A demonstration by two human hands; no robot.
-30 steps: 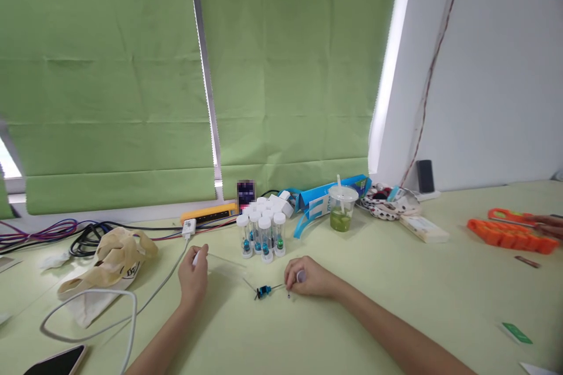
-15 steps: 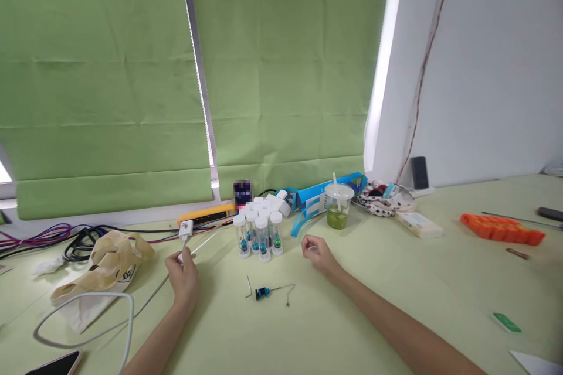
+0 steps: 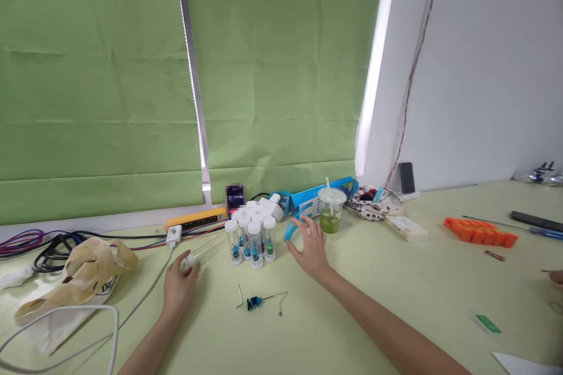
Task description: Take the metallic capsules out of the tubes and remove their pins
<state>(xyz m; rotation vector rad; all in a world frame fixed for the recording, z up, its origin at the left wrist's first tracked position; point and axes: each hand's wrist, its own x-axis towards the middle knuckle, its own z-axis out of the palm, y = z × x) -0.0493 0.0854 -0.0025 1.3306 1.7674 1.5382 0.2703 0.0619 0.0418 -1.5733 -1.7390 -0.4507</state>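
Observation:
My left hand is closed on the white-capped end of a clear plastic tube, which points away to the right just above the table. My right hand has its fingers apart and nothing visible in them, beside a blue strap. Between the hands stand several clear tubes with white caps, with small blue or green parts inside. Nearer to me lie a small blue and black part with a thin bent wire and a hex key.
A lidded cup with green drink stands behind my right hand. A cloth bag and white cable lie at left. At right are an orange tray and a green card. Part of another hand shows at the right edge.
My right hand has gone from curled fingers to spread fingers. My left hand still holds the tube, whose white end shows more plainly. The view has shifted slightly to the right.

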